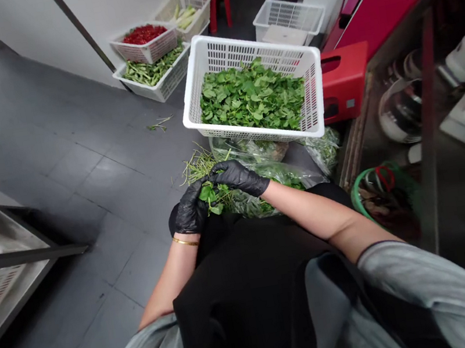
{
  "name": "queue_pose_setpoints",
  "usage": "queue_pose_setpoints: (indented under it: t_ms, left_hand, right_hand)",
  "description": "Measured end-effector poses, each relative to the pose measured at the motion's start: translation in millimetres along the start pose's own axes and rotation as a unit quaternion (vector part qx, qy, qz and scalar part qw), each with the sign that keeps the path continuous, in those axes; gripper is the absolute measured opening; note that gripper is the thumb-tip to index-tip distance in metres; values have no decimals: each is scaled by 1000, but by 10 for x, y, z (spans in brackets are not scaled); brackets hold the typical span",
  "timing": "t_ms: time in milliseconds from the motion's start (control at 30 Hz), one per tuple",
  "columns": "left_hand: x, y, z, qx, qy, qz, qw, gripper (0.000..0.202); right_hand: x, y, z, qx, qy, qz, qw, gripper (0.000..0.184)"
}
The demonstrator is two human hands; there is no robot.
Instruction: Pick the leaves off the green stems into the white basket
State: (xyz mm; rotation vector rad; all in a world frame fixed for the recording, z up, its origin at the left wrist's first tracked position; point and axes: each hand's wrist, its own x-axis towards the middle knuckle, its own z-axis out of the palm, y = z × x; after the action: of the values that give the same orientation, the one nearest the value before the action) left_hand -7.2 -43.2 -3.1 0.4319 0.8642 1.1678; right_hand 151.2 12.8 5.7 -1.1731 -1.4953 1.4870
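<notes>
The left grip (191,211) and the right grip (238,178), both in black rubber gloves, meet in front of the person's waist, and both are closed around a small bunch of leafy green sprigs (210,197). The fingers of the right glove (223,171) lie over the top of the bunch, and the leaves stick out between the two hands. A thin gold bangle (185,241) circles the left wrist. Below the forearms hangs a black apron (251,294), worn over a gray top with pushed-up sleeves (435,283).

Just beyond the hands, a clear plastic bag of greens (260,178) sits bunched up beside a loose heap of thin pale stems (200,166). Right above these is a white plastic basket (254,47), heaped with picked green leaves (251,99). A red plastic stool (345,81) stands just to its right, touching or nearly touching the basket.

Farther off, on the gray tile floor (83,180), a few stray stems (159,124) lie alone. Against the wall, white baskets are stacked, one of red chilies (144,35) on top of one of green beans (152,69), and another holds pale green stalks (184,10). Another white basket (290,21) stands to the right. Along the right side, a shelf holds white bowls (401,112), and a green-rimmed tub (377,195) sits below the person's right elbow.
</notes>
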Motion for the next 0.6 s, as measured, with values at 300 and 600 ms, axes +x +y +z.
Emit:
queue_pose_setpoints:
  t_ms: [300, 600]
  left_hand:
    - [30, -12, -76, 79, 35, -15, 996, 46]
    - [147, 27, -75, 193, 38, 77, 977, 26]
  right_hand:
    - [-45, -84, -290, 169, 91, 3, 981, 34]
    - [-129, -6, -154, -78, -111, -25, 990, 23]
